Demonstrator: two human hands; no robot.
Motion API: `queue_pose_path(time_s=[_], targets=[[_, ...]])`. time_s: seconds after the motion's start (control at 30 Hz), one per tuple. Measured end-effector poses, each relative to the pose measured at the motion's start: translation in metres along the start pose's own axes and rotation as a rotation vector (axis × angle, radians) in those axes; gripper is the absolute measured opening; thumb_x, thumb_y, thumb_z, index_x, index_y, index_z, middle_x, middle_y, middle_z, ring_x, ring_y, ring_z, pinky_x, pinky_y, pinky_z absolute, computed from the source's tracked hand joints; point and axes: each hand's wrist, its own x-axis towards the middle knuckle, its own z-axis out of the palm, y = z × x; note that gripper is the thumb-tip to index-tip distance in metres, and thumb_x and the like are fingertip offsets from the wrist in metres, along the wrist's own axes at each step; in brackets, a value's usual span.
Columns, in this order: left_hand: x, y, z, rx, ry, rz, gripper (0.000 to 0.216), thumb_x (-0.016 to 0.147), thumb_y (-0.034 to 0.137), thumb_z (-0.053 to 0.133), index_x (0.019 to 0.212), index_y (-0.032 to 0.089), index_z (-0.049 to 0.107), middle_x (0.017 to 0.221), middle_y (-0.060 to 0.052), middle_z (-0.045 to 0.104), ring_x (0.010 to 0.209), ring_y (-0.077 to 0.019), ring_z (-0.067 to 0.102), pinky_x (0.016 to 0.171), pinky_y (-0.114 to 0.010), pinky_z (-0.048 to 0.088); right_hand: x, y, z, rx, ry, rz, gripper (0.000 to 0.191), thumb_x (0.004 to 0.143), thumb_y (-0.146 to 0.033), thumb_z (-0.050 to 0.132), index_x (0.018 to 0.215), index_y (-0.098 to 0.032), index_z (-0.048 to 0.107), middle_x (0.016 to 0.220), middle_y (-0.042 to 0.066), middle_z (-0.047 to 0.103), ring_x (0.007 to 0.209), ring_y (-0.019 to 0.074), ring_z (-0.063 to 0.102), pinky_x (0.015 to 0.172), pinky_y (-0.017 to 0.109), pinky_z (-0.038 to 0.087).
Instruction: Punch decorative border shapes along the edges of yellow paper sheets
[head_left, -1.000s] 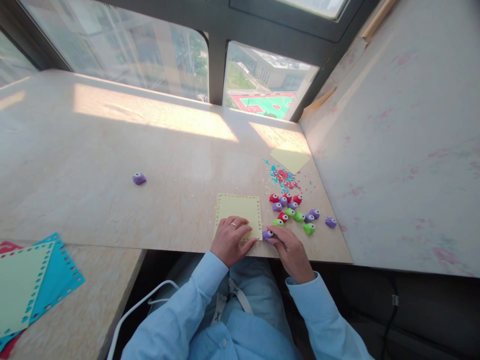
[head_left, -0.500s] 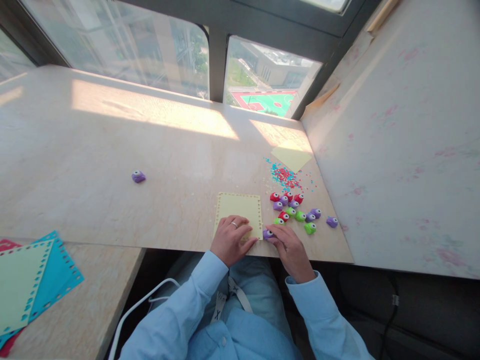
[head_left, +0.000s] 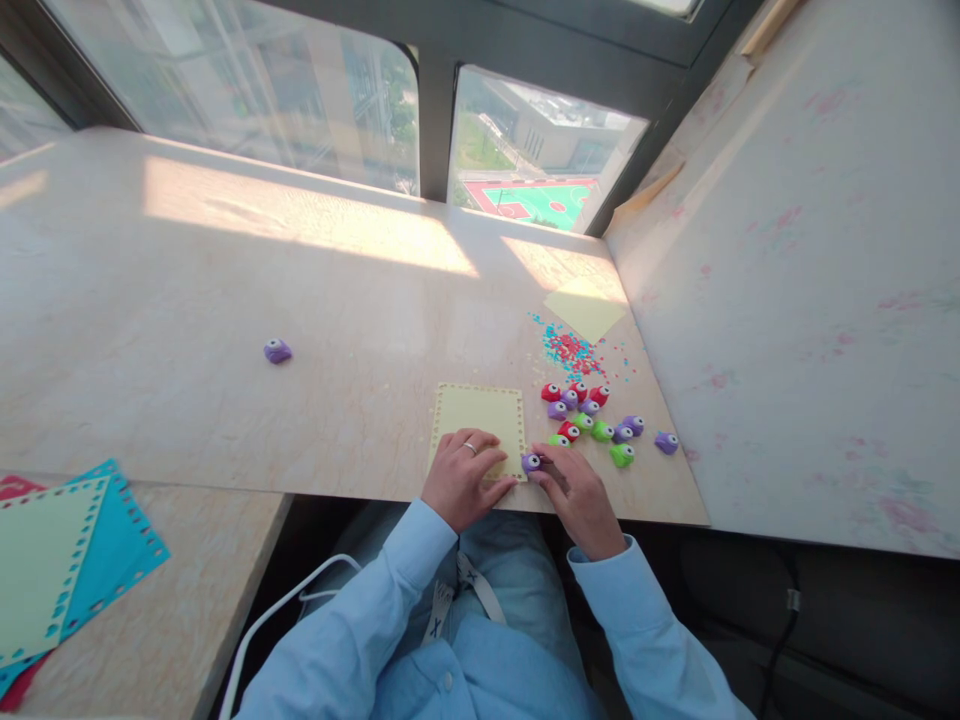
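Note:
A pale yellow paper sheet (head_left: 480,412) with punched holes along its edges lies near the table's front edge. My left hand (head_left: 461,478) rests on its near part with the fingers curled down, pressing it flat. My right hand (head_left: 574,495) pinches a small purple punch (head_left: 532,462) at the sheet's lower right corner. Just right of the sheet sits a cluster of several red, purple and green punches (head_left: 592,418).
A lone purple punch (head_left: 277,351) sits far left on the table. Red and blue paper bits (head_left: 570,352) and another yellow sheet (head_left: 585,308) lie near the right wall. Punched teal, green and red sheets (head_left: 60,560) lie on a lower table at left. A white cable (head_left: 277,610) hangs by my lap.
The purple punch in my right hand has shifted slightly up and left against the sheet's corner. My left hand has stayed in place.

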Motion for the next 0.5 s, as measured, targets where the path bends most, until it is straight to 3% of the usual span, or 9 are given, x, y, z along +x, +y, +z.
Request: queue_pose_path(time_s=[0.27,0.5], targets=[[0.0000,0.0004,-0.0013,-0.004,-0.011,0.000,0.023,0.081,0.039,0.073,0.095,0.021,0.070,0.107,-0.008,0.070,0.103,-0.0270,0.059,0.086,-0.043,0.043,0.0040,-0.0057,0.0015,-0.051,-0.010,-0.049,0.022,0.093,-0.031,0.056,0.107,-0.024,0.072,0.105,0.009,0.072,0.101,0.0260,0.065,0.093,0.044,0.053],[0.0001,0.0003,-0.0008,-0.007,-0.007,-0.003,0.024,0.081,0.039,0.072,0.096,0.021,0.070,0.107,-0.008,0.070,0.104,-0.0269,0.058,0.086,-0.043,0.043,0.0002,-0.0100,0.0080,0.018,0.008,0.000,0.022,0.093,-0.030,0.059,0.109,-0.025,0.072,0.106,0.009,0.069,0.099,0.0237,0.065,0.091,0.039,0.055]])
